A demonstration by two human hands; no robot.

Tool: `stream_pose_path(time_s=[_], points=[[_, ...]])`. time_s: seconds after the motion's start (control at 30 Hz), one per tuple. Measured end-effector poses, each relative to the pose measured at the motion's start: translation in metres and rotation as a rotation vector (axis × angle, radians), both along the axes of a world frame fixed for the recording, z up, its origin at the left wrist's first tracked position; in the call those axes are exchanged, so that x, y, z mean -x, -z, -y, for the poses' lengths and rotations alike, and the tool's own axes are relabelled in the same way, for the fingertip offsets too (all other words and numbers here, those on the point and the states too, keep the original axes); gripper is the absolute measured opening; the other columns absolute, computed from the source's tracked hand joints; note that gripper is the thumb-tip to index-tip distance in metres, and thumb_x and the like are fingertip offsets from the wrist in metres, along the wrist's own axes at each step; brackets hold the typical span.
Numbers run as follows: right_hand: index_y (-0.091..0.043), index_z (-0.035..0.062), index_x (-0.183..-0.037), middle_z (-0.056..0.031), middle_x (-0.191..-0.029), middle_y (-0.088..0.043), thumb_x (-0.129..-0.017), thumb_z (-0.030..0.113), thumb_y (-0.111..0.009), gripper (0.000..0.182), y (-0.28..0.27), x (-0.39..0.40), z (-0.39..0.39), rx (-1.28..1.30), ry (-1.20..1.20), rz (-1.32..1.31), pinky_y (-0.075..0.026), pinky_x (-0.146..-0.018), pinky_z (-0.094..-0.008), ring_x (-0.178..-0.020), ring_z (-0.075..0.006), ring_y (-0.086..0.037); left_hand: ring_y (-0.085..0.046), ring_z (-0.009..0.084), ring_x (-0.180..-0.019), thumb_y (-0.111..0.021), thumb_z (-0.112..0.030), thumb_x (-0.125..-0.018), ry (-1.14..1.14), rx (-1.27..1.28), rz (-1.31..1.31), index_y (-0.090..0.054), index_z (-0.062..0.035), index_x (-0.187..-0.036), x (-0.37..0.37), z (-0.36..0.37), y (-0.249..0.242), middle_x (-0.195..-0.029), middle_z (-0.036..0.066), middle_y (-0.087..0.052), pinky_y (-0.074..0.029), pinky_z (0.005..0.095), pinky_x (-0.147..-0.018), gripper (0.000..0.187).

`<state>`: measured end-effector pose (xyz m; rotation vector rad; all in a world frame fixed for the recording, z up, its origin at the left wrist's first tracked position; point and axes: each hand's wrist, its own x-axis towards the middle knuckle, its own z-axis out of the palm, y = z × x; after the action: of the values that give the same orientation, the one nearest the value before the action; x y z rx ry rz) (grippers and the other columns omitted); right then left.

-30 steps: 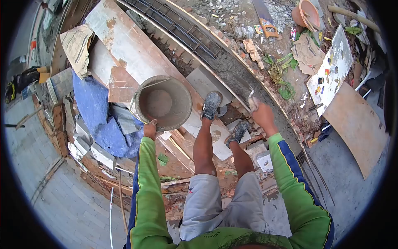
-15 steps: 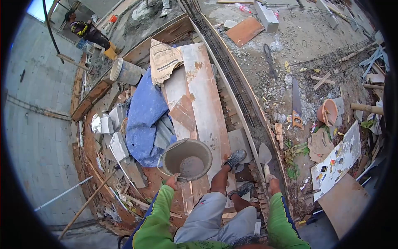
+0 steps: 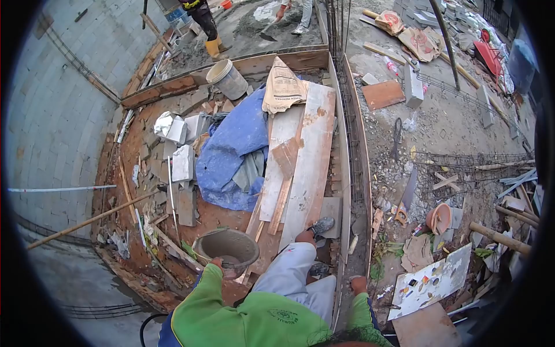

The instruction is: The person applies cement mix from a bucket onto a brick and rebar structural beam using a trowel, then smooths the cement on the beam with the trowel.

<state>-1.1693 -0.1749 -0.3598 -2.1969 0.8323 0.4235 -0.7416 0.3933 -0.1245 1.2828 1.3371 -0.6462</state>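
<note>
My left hand grips the near rim of a grey mortar bucket, which tilts beside my left leg. Some wet grey mix shows inside the bucket. On my right, my right hand is at the top edge of a long formwork board, its fingers curled and partly hidden. Ahead of that hand, apart from it, a pale trowel handle lies in the narrow formwork channel; the blade is hard to make out against the mortar there.
Planks, a blue tarp and a cement bag lie ahead. A white bucket leans beyond them. Rebar runs along the channel. A handsaw lies right. Two people stand at the far side, one holding a shovel-like tool.
My right hand has let go of the trowel and moved back along the board. The bucket has swung lower and nearer my left side. My view has turned left and my body leans forward.
</note>
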Motion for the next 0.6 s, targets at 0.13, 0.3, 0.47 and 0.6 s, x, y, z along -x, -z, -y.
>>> stream_pose_path(time_s=[0.13,0.3,0.47,0.6], points=[[-0.063,0.0007,-0.084,-0.0095,-0.066,-0.063,-0.091,0.022,-0.059,0.023,-0.1,0.005,0.005,-0.377,0.83,-0.062,-0.041,-0.038,-0.0346,-0.047,-0.0207,-0.057,-0.063,0.0411,-0.091,-0.059,-0.022,-0.086,-0.105,0.044,0.02,-0.06,-0.0068,-0.102,0.04,-0.044,0.003,-0.101,0.018,-0.065,-0.054,0.0499,-0.078,0.022],[-0.061,0.0024,-0.085,-0.0072,-0.061,-0.059,-0.092,0.023,-0.057,0.022,-0.207,-0.031,0.018,-0.502,1.048,-0.173,-0.036,-0.036,-0.0329,-0.04,-0.0175,-0.051,-0.062,0.0387,-0.095,-0.061,-0.025,-0.087,-0.27,0.225,0.168,-0.058,-0.0057,-0.104,0.092,-0.065,-0.099,-0.104,0.017,-0.064,-0.055,0.0491,-0.079,0.026],[-0.066,0.0052,-0.078,-0.0089,-0.065,-0.064,-0.083,0.014,-0.057,0.014,-0.171,-0.014,0.047,-0.297,0.785,-0.24,-0.043,-0.043,-0.036,-0.049,-0.0214,-0.059,-0.062,0.029,-0.095,-0.061,-0.022,-0.087,-0.275,0.176,0.218,-0.056,-0.0083,-0.111,0.133,-0.103,-0.162,-0.108,0.008,-0.063,-0.054,0.0404,-0.082,0.028],[-0.07,0.0099,-0.074,-0.0098,-0.069,-0.068,-0.079,0.011,-0.057,0.014,-0.139,0.036,0.065,0.623,-0.634,-0.399,-0.048,-0.051,-0.0399,-0.059,-0.025,-0.067,-0.061,0.0289,-0.096,-0.06,-0.023,-0.087,-0.467,0.083,0.257,-0.057,-0.0078,-0.111,0.14,-0.152,-0.175,-0.111,0.009,-0.063,-0.053,0.041,-0.082,0.029]])
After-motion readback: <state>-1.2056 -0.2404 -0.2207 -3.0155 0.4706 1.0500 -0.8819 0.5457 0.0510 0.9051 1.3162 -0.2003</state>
